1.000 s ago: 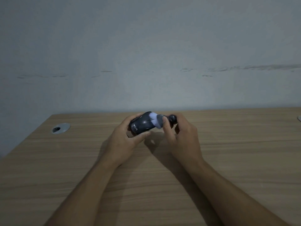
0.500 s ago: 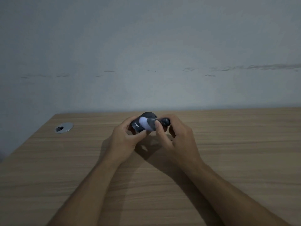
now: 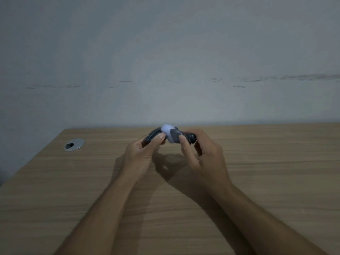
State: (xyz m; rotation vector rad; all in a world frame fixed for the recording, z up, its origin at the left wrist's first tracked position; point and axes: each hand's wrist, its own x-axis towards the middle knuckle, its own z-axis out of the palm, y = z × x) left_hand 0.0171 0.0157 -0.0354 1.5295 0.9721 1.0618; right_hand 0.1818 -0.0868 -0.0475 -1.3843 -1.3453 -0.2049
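Observation:
A small dark device [image 3: 153, 136] with a pale lilac part [image 3: 168, 131] is held above the wooden table [image 3: 276, 162], near its far edge. My left hand [image 3: 139, 159] grips the dark body, thumb on top. My right hand [image 3: 204, 159] pinches the lilac end with thumb and fingers. A dark rounded piece [image 3: 191, 138] sticks out by the right hand's fingers. Both hands cover much of the device, so its shape is unclear.
A round metal cable grommet [image 3: 74, 143] sits in the table at the far left. The grey wall [image 3: 165, 61] stands right behind the table's far edge. The table's left edge runs diagonally at the left.
The device has been turned in my hands: the lilac part now faces up and more of it shows. Both hands stayed over the same spot.

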